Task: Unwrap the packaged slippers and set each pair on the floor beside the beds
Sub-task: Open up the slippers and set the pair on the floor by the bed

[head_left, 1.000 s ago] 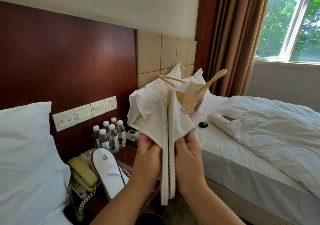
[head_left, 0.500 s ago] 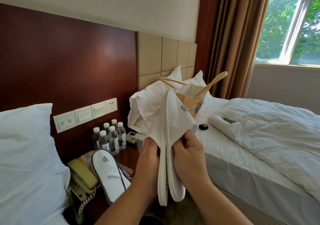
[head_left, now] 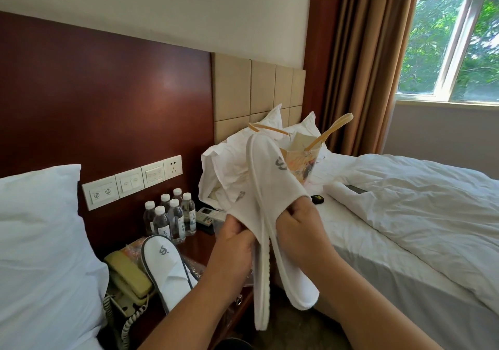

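Observation:
I hold a pair of white slippers upright between the two beds. My left hand [head_left: 237, 237] grips the left slipper [head_left: 261, 282], seen edge-on with its ribbed sole. My right hand [head_left: 299, 228] grips the right slipper [head_left: 275, 177], whose upper with a grey logo faces me; its heel swings out to the lower right. Another white slipper pair [head_left: 168, 266] with dark trim leans on the nightstand over crinkled clear wrapping [head_left: 195, 267].
The nightstand [head_left: 201, 244] holds several water bottles [head_left: 172, 217], a beige telephone [head_left: 127, 279] and a remote [head_left: 206, 214]. A paper bag [head_left: 302, 160] with tan handles and a small black object [head_left: 317, 199] lie on the right bed [head_left: 405, 214]. A left bed pillow [head_left: 40, 241] is close by.
The two slippers were pressed flat together, sole edges toward me. Now they have fanned apart: the right one has turned to show its logo upper, and its heel has swung right.

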Tool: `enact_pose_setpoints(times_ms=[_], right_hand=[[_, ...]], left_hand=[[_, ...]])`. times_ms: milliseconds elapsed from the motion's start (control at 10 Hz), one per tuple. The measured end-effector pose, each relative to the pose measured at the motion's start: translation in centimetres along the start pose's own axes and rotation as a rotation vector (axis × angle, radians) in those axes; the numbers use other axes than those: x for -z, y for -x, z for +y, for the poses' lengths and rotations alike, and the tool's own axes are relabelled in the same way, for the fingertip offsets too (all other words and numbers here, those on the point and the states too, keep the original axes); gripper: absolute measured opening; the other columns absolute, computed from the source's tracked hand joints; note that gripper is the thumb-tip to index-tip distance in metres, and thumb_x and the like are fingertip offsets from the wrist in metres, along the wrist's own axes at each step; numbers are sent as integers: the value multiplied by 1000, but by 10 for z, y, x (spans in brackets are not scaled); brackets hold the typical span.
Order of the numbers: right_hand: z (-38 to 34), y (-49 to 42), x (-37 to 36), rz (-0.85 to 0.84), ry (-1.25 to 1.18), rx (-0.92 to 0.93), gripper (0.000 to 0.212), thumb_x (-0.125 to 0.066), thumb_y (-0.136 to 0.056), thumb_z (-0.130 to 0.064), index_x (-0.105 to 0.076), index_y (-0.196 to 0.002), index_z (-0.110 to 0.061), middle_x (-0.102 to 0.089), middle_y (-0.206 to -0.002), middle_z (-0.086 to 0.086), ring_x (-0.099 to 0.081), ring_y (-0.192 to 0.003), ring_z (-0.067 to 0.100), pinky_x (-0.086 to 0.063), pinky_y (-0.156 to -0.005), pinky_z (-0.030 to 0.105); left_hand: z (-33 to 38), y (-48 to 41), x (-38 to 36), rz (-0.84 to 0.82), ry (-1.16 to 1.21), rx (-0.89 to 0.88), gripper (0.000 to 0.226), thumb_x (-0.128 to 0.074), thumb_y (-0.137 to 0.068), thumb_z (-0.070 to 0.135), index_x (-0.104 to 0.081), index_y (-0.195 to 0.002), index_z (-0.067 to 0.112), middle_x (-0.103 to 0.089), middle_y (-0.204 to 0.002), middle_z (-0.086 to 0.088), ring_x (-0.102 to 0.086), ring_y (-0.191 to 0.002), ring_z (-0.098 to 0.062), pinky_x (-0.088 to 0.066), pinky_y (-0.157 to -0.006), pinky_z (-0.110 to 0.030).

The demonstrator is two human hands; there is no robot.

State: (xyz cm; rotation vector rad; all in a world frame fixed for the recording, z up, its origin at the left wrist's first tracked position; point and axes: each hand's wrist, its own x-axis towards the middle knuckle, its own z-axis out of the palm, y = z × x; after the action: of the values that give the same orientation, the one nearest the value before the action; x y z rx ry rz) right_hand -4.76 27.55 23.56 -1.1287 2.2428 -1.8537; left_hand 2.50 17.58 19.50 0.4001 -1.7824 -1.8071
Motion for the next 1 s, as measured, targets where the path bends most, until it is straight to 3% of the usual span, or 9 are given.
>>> enact_pose_setpoints(times_ms=[100, 200, 300, 400, 600, 700, 800, 900, 1000], right_hand=[[-10, -1, 4, -181, 129, 116, 44, -39, -100, -1, -48, -117, -41, -35, -98, -38, -30, -81, -45, -25, -68, -14], [-4, -8, 8, -134, 201, 186, 56, -40, -96, 1, -41, -143, -29, -37, -112, -38, -28, -96, -42, -22, -80, -14], [5, -12, 12, -34, 299, 100, 54, -45, -87, 2, -53, -136, -20, -53, -119, -17, -48, -109, -2, -38, -85, 3], [14, -13, 16, -98, 542, -70, 18, -48, -87, -5, -59, -96, -17, -55, -86, -7, -56, -88, 19, -46, -71, 24], [17, -14, 23, -307, 923, -250, 9, -52, -95, -17, -55, -103, -16, -50, -98, -1, -53, -93, 20, -44, -81, 25], [21, -12, 24, -330, 983, -252, 24, -50, -98, -20, -57, -120, -14, -52, -106, 1, -56, -109, 23, -37, -83, 22], [26, -9, 24, -324, 1024, -238, 29, -50, -99, -21, -55, -127, -15, -56, -127, 3, -54, -119, 23, -38, -87, 22], [36, -7, 22, -328, 1035, -221, 30, -50, -99, -19, -56, -128, -17, -57, -131, 2, -54, -121, 22, -42, -96, 24], [50, -8, 19, -310, 1000, -238, 30, -51, -96, -18, -60, -124, -19, -59, -129, 2, -56, -118, 22, -47, -98, 28]], left_hand=[[1, -2, -1, -6, 7, 0, 47, -50, -95, 0, -59, -118, 39, -71, -117, 9, -66, -108, -7, -53, -95, -28], [0, -6, 3, -62, -167, -34, 43, -54, -93, 10, -48, -117, 46, -59, -124, 14, -56, -114, 1, -46, -88, -13], [-3, -10, 5, -102, -527, -70, 36, -50, -93, 16, -46, -126, 27, -51, -131, 3, -49, -124, -13, -40, -102, -25], [7, -14, 7, -125, -918, -13, 31, -43, -99, 14, -46, -128, 3, -49, -132, -13, -47, -125, -26, -40, -104, -32], [14, -22, 14, -236, -1316, 39, 45, -50, -94, 12, -40, -138, 14, -46, -137, -9, -47, -126, -27, -42, -91, -30], [6, -29, 15, -255, -1407, 122, 46, -54, -96, 17, -40, -140, 18, -48, -135, -6, -51, -122, -24, -38, -85, -26], [-3, -32, 13, -252, -1460, 199, 51, -54, -98, 20, -37, -146, 16, -45, -145, -8, -46, -131, -26, -39, -103, -31], [-2, -27, 9, -160, -1504, -15, 26, -51, -97, 13, -57, -122, 11, -63, -122, -11, -59, -113, -28, -47, -94, -34], [-4, -22, 6, -94, -1488, -164, 12, -50, -96, 12, -60, -102, 10, -67, -102, -11, -64, -96, -26, -49, -79, -31]])
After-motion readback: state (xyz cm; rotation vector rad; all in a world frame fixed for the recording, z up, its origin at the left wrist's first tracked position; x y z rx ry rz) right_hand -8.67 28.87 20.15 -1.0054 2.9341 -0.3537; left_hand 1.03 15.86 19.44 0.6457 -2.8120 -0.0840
